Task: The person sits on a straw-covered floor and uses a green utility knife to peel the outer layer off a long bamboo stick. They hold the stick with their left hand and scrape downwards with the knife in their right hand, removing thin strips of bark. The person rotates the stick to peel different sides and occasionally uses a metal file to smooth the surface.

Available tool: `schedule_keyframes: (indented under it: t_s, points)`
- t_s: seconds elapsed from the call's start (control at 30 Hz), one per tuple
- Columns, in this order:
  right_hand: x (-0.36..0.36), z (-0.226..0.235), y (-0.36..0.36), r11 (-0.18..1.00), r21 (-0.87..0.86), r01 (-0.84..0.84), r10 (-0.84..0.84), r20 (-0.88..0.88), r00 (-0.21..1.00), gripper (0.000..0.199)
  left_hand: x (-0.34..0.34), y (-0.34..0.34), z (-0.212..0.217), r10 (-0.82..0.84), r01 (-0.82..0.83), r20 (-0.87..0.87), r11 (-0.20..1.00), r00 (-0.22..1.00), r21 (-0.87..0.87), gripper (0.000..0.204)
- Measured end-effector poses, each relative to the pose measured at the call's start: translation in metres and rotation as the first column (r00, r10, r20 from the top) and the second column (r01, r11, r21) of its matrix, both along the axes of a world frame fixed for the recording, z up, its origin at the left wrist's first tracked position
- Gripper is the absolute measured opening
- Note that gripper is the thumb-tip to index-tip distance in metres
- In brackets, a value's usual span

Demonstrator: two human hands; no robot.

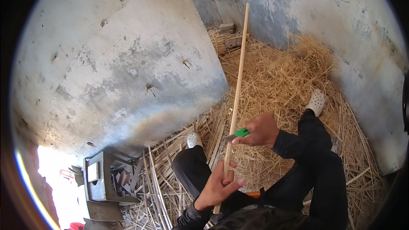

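Note:
A long, pale wooden pole (240,70) slants up and away from my lap toward the far wall. Near its lower end my left hand (215,190) is wrapped round it, thumb lying along the side. My right hand (261,130) is closed on a green-handled knife (242,133), whose short blade rests against the pole above my left hand. Small pale shavings show on the pole just beyond the blade. My right palm hides part of the knife's handle.
Straw and shavings (281,76) cover the floor between two weathered walls. Split strips (155,183) lie at my left, beside a worn wooden cabinet (100,176). My legs spread to either side, in white clogs (316,102). A few bricks (226,27) sit in the far corner.

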State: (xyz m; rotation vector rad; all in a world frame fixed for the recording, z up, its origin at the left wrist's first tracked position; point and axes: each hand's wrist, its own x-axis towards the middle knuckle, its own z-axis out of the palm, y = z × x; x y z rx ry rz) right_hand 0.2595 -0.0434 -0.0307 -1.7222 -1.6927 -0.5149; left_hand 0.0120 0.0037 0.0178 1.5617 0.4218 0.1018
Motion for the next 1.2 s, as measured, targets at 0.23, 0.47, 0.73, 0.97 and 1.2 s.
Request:
schedule_keyframes:
  t_s: [0.23, 0.47, 0.73, 0.97, 1.2]
  points:
    - [-0.004, -0.001, -0.001, 0.992, -0.119, 0.053, -0.062, -0.072, 0.996, 0.075, -0.004, 0.001, -0.001, 0.048, -0.048, -0.010, 0.998, 0.999, 0.050, 0.045]
    - [0.031, 0.002, 0.012, 0.978, -0.144, 0.151, -0.165, -0.098, 0.981, 0.075, -0.007, -0.001, 0.002, 0.040, -0.040, 0.006, 0.997, 0.999, 0.061, 0.047]
    - [0.020, 0.006, 0.007, 0.979, -0.158, 0.130, -0.154, -0.145, 0.977, 0.074, -0.016, -0.005, 0.002, 0.039, -0.039, 0.029, 0.999, 0.999, 0.016, 0.048]
    - [0.047, 0.000, 0.020, 0.953, -0.193, 0.234, -0.257, -0.103, 0.961, 0.075, -0.011, -0.007, 0.005, 0.062, -0.062, 0.007, 0.998, 0.998, 0.017, 0.048]
    - [0.048, -0.015, 0.022, 0.977, -0.049, 0.205, -0.208, -0.043, 0.977, 0.075, -0.017, -0.007, 0.000, 0.011, -0.009, -0.018, 0.993, 1.000, 0.116, 0.050]
